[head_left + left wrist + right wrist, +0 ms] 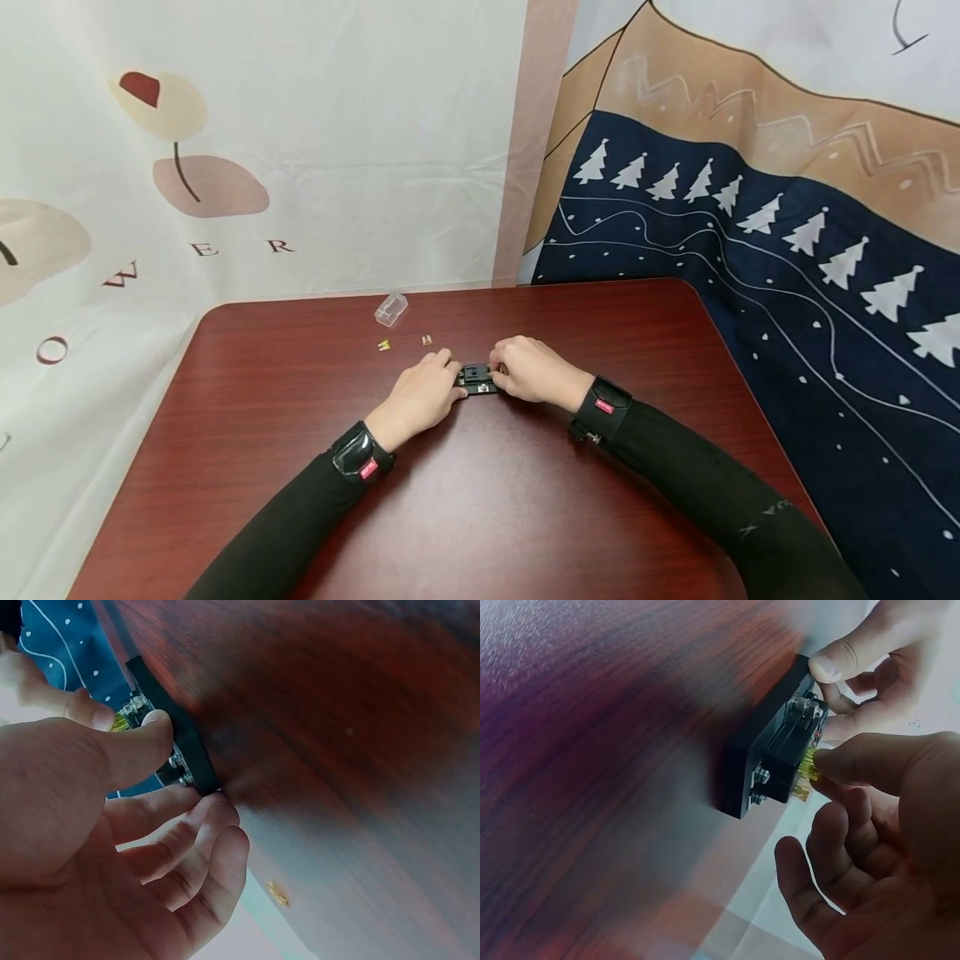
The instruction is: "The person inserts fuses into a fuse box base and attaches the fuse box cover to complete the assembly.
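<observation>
Table (480, 500): two hands (422, 392) (538, 371), one block (476, 377).

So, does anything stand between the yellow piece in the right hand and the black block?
Nothing visible does. The right hand pinches the yellow piece right at the black block; the left hand grips the block's end, apart from the piece. Whether the piece is seated can't be told.

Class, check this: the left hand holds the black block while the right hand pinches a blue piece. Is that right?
Not blue: the right hand pinches a yellow piece, as the right wrist view shows; the left hand holds the black block.
</observation>
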`<action>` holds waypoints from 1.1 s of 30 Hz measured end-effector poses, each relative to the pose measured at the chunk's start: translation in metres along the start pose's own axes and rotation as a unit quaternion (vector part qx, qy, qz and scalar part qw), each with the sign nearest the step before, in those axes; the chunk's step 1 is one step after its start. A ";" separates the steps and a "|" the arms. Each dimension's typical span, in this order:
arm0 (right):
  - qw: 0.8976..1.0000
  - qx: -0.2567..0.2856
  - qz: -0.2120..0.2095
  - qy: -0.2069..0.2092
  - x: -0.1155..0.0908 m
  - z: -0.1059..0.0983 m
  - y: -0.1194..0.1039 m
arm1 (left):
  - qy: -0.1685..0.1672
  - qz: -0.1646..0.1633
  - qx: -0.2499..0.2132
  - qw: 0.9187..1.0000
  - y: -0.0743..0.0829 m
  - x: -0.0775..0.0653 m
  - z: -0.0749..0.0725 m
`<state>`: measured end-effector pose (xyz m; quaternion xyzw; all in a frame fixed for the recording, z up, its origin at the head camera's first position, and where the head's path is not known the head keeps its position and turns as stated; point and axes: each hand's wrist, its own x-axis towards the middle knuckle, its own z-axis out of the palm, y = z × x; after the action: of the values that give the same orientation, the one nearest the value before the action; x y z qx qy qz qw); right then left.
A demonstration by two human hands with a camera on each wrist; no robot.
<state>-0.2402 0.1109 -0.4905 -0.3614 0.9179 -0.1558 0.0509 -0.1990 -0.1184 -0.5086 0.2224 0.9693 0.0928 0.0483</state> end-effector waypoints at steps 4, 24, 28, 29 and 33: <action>1.000 -0.006 0.000 -0.003 0.001 0.001 0.000 | -0.001 0.001 -0.002 1.000 -0.001 0.001 0.001; 0.999 0.022 0.008 0.038 -0.011 0.013 0.005 | 0.011 0.002 -0.005 1.000 0.000 0.000 0.003; 0.998 0.024 0.010 0.054 -0.012 0.015 0.006 | 0.011 0.001 -0.005 1.000 -0.001 0.000 0.003; 0.998 0.026 0.012 0.058 -0.012 0.016 0.007 | 0.010 0.000 -0.004 1.000 -0.001 0.000 0.003; 0.997 0.034 0.021 0.063 -0.013 0.017 0.008 | 0.008 0.001 -0.005 1.000 -0.001 -0.001 0.003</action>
<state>-0.2322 0.1213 -0.5097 -0.3294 0.9208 -0.2087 0.0085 -0.1984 -0.1188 -0.5118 0.2219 0.9690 0.0998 0.0420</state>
